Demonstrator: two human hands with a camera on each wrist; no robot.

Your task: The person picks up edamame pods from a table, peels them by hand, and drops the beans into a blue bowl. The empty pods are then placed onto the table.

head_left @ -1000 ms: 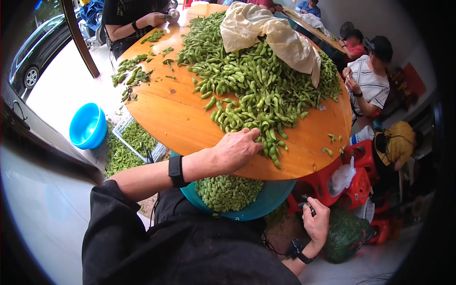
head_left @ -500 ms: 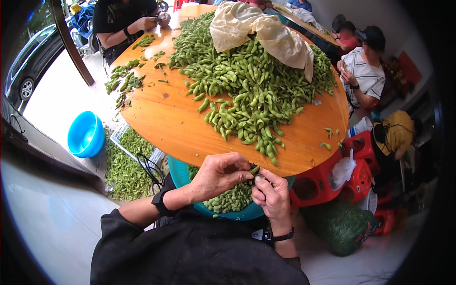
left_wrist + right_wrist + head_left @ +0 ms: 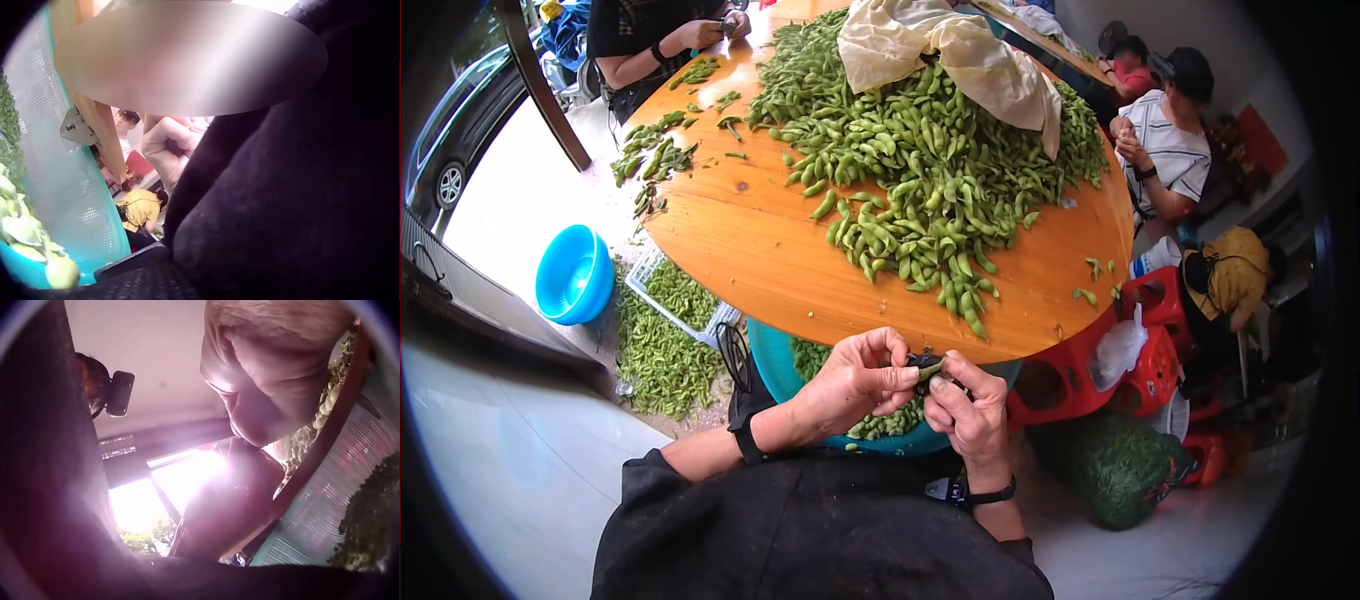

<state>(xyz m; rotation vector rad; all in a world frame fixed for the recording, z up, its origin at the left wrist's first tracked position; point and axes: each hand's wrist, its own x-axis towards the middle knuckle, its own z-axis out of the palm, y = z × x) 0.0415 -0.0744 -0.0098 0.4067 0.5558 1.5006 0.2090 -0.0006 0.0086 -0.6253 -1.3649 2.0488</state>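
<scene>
My left hand (image 3: 855, 380) pinches one end of a green pod (image 3: 930, 370) between thumb and fingers, over the near edge of the round wooden table (image 3: 780, 270). At the pod's other end, my right hand (image 3: 972, 410) has thumb and forefinger closed on it; a small dark object shows between the hands, its shape unclear. Below them a teal basket (image 3: 765, 365) holds green beans or pods, partly hidden by the hands. A large heap of pods (image 3: 920, 150) lies on the table. In the right wrist view, curled fingers of a hand (image 3: 269, 375) show, but the pod is hidden.
A cream cloth (image 3: 960, 50) lies over the heap. Small piles of pods and leaves are at the table's left. Red stools (image 3: 1055, 380) and a green net sack (image 3: 1100, 465) stand at the right; a blue basin (image 3: 575, 275) and a white crate (image 3: 675, 300) at the left. Other people are around.
My left hand has come back from the heap to below the table edge, with a pod. My right hand has risen from the lower right to meet it. The view has shifted slightly.
</scene>
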